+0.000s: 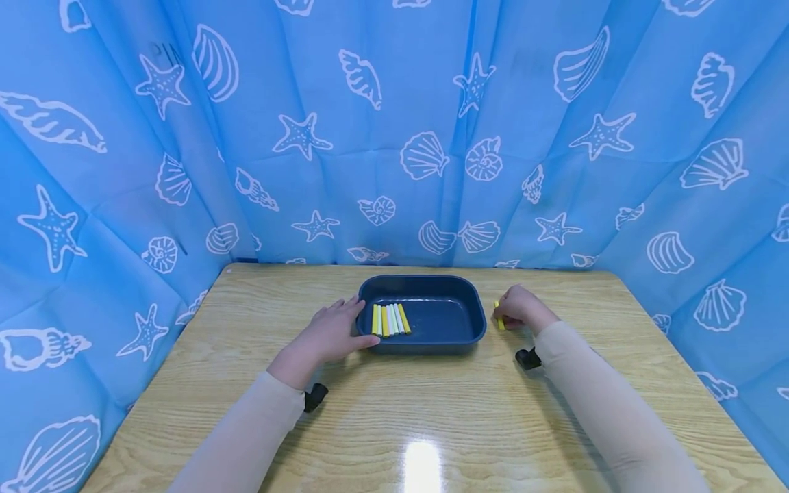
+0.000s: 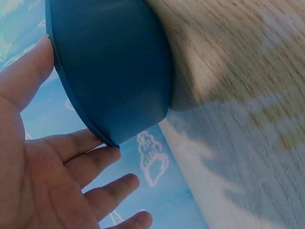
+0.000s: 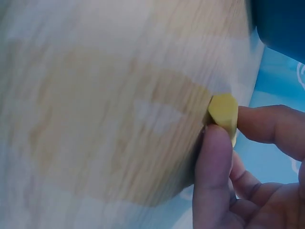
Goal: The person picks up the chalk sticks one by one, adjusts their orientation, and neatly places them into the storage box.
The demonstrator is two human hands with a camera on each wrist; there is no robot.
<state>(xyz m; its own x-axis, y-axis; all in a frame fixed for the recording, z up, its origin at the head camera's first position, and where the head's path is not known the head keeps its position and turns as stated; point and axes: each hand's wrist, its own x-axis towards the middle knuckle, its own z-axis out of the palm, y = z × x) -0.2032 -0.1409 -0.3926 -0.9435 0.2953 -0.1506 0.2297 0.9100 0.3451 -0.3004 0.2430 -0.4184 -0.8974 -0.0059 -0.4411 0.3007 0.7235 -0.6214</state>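
A dark blue rectangular tray stands on the table, with a row of several yellow and white chalk sticks side by side at its left end. My left hand rests against that end, fingers spread and fairly straight. In the left wrist view the thumb and fingertips touch the tray's rim. To the right of the tray, my right hand pinches a yellow chalk stick between thumb and fingers, close to the tabletop.
The wood-grain table reaches back to a blue curtain printed with white shells and starfish, which also hangs along both sides. A bright light reflection lies on the table's near part. Black straps or mounts sit at both wrists.
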